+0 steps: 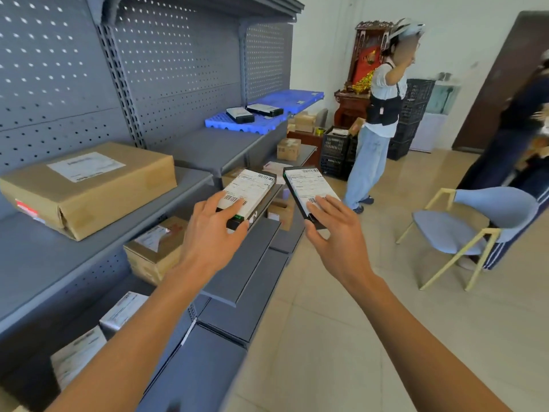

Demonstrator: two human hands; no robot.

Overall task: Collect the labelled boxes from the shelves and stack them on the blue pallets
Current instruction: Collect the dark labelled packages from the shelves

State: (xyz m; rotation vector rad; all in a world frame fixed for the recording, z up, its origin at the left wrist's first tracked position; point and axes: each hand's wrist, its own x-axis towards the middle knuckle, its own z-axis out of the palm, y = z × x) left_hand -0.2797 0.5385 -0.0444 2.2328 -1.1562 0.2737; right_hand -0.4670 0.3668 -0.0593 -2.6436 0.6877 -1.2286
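Chair [463, 230] beside grey shelves [243, 272]

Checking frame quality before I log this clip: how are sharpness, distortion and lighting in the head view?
Head view: strong wide-angle bending of the shelf unit; left hand and right hand fairly sharp, their box labels unreadable; the figure at the right edge smeared by blur; even, soft light with no hard shadows or glare.

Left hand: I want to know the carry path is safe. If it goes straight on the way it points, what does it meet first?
Probably the blue pallet on the shelf, already bearing two dark boxes. The left hand, gripping a labelled box, points there; depth is unclear.
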